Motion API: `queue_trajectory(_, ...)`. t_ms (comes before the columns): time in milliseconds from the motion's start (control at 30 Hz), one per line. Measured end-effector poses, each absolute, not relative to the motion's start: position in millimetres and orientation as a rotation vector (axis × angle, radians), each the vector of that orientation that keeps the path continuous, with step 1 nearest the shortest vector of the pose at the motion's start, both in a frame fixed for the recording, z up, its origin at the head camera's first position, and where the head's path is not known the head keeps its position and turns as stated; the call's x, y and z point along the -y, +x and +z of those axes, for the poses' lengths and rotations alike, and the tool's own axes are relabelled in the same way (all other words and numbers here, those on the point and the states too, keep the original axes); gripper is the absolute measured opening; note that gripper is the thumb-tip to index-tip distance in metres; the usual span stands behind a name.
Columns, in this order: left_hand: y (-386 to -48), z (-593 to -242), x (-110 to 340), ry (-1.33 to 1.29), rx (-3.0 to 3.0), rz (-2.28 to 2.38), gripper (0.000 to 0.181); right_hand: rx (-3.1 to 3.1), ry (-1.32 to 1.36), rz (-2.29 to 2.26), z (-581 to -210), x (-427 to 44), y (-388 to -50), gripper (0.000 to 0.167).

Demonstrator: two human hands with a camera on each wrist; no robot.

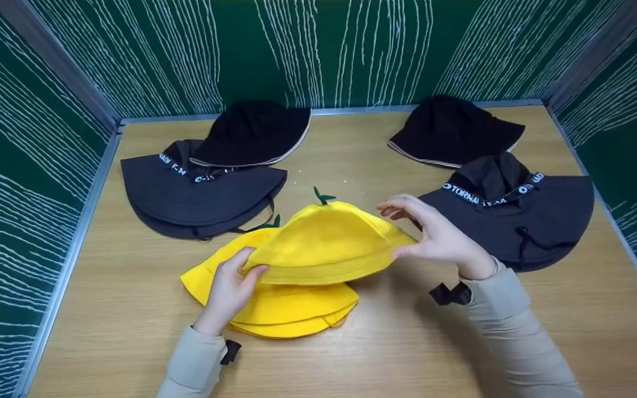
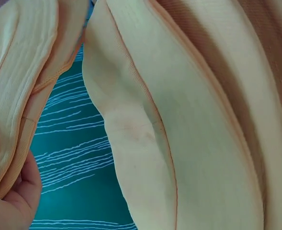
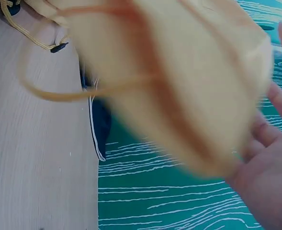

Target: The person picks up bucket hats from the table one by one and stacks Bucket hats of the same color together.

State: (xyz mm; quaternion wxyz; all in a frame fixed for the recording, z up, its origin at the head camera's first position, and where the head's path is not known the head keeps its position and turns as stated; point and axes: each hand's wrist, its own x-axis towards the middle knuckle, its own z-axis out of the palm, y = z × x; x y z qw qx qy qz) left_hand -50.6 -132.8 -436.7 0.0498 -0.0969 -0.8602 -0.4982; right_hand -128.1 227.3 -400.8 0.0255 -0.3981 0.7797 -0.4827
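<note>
A yellow bucket hat (image 1: 324, 243) with a green leafy stem is held up above the table, its crown upward. At its left end, my left hand (image 1: 230, 290) pinches the brim between thumb and fingers, also seen in the left wrist view. My right hand (image 1: 440, 235) is at the hat's right end, fingers spread and thumb by the brim. In the right wrist view the yellow hat (image 3: 198, 86) is blurred, with a cord loop hanging from it. Beneath it, more yellow hats (image 1: 296, 307) lie overlapping on the table, partly covered.
Dark grey wide-brimmed hats (image 1: 202, 193) lie at the left, with a black hat (image 1: 255, 132) overlapping them. At the right are another black hat (image 1: 454, 132) and a grey lettered hat (image 1: 517, 215). Green white-streaked walls (image 1: 329, 55) enclose the wooden table (image 1: 103, 309).
</note>
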Motion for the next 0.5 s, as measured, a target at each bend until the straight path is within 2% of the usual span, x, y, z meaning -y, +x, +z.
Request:
queue_trajectory(100, -46.4, -433.9, 135.4, -0.299, 2.622, -1.516, 0.02, -2.359, -1.21, -1.367, -404.7, -232.1, -125.7, 0.098)
queue_trajectory(167, -43.1, -431.2, 139.3, -0.308, 2.618, -1.504, 0.019, -2.349, -1.165, -1.313, -408.8, -231.8, -122.4, 0.097)
queue_trajectory(400, -28.7, -427.2, 166.6, -0.175, 2.61, -1.424, 0.017, -2.342, -0.994, -1.305, -429.5, -206.1, -102.3, 0.042)
queue_trajectory(500, -25.4, -427.7, 177.6, -0.05, 2.631, -1.399, 0.019, -2.33, -0.94, -1.268, -435.6, -193.3, -94.3, 0.038)
